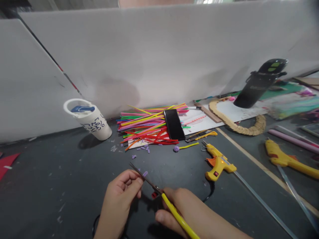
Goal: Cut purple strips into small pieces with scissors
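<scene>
My left hand (124, 191) is closed in a pinch, thumb against fingers. At its fingertips shows the end of a small purple strip (145, 173), mostly hidden. My right hand (183, 207) is wrapped round scissors (170, 207) with a yellow handle and thin dark blades. The blades point up and left, passing close over the left fingertips beside the strip. A small red part shows below the scissors' pivot. Purple offcuts (134, 157) lie on the dark table beyond my hands. Behind them lies a yellow-green stem (188, 145) with a purple fluffy ball (176, 149) at one end.
Coloured pipe cleaners (144, 122) lie in a pile with a black phone (174, 124) on top. A white cup (96, 121) stands left. A yellow glue gun (219, 162), another glue gun (280, 156), a curved cardboard piece (236, 126) and a black bottle (256, 86) are right.
</scene>
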{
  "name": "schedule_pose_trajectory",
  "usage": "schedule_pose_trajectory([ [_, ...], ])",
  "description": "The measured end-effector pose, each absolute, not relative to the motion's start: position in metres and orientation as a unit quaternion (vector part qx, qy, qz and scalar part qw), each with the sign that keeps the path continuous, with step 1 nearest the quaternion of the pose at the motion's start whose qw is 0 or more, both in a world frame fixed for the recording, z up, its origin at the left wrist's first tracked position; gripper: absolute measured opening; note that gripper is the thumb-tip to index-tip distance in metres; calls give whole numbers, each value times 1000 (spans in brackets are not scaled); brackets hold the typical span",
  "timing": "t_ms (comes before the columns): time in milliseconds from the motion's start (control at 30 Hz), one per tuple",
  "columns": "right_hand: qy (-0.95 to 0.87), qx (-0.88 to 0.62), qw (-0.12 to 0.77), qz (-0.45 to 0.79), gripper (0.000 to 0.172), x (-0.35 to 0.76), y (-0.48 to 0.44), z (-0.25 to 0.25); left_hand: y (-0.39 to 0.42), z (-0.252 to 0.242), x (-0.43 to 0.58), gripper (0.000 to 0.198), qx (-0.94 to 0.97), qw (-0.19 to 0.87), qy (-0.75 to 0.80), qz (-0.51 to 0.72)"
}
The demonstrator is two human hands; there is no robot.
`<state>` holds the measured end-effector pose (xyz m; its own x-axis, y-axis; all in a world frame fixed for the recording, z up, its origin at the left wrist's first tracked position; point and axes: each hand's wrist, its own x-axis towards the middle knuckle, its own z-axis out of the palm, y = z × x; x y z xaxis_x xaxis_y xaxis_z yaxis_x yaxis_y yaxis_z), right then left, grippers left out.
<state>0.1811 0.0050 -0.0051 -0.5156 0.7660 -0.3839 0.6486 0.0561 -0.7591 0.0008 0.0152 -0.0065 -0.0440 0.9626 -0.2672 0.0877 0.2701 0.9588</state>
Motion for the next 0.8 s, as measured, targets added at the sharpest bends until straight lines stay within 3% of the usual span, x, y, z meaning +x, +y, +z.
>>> schedule_pose_trajectory([
  [200, -703, -507, 46, 497, 33, 177, 4, -3, 17, -16, -1, 21, 438, 538, 595, 407],
  [467, -710, -506, 55, 485, 43, 175, 6, -17, 21, -29, 2, 19, 378, 581, 594, 409],
  [667, -653, -529, 188, 508, 11, 175, 13, -22, 19, -30, 10, 22, 391, 644, 558, 347],
  [800, -645, -516, 282, 487, 2, 174, 14, -22, 15, -36, 16, 23, 393, 698, 524, 289],
])
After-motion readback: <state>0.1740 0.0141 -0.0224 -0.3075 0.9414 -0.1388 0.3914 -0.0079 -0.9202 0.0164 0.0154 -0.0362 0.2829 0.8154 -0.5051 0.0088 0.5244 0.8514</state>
